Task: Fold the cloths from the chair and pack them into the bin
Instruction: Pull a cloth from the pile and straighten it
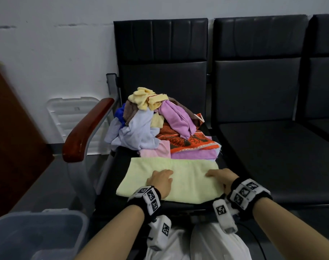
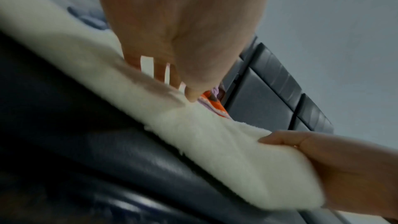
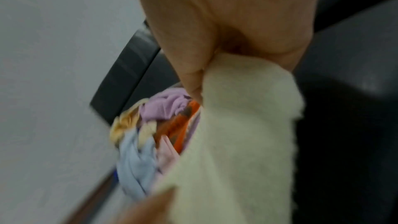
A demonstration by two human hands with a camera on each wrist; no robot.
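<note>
1. A pale yellow-green towel [image 1: 178, 177] is lying flat across the near edge of the black chair seat [image 1: 120, 166], folded into a long band running left to right.
2. The left hand [image 1: 161, 182] is resting palm down on the left-middle part of the towel, its fingers straight and slightly spread, as the left wrist view also shows [image 2: 183, 40].
3. The right hand [image 1: 221, 178] is holding the towel's near right corner; in the right wrist view [image 3: 215, 31] the thumb and fingers are pinching the fabric [image 3: 237, 142].
4. Just behind the towel, a heap of unfolded cloths [image 1: 152, 124] is sitting on the same seat: yellow, lilac, light blue, brown, pink and an orange patterned cloth [image 1: 190, 141].
5. A translucent grey plastic bin [image 1: 34, 233] is standing on the floor at the near left, beside the chair's wooden armrest [image 1: 84, 132].
6. A white bin lid [image 1: 73, 117] is leaning against the wall at the far left.
7. Both wrists are wearing black bands with black-and-white square marker tags [image 1: 152, 199]; no readable words or brand names are showing anywhere.
</note>
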